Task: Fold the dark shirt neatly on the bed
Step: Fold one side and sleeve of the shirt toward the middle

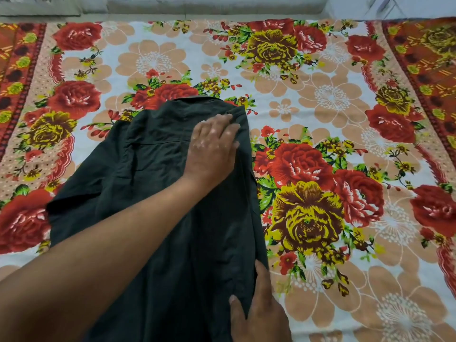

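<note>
Nearest to me, my right hand point(259, 309) sits at the bottom of the view, its grip pinching the right edge of the dark green-black cotton shirt point(158, 193), thumb on top of the fabric and the other fingers tucked beside the fold; the shirt lies lengthwise on the bed with the bright floral sheet of red and yellow roses point(345, 119), slightly left of centre, its right side folded into a straight edge and its left side spread loose and wrinkled; further up, my left arm crosses the cloth and my left hand point(212, 144) rests flat, fingers spread and holding nothing, pressed on the shirt near its collar end; beyond, a pale wall point(222, 6) borders the bed.
</note>
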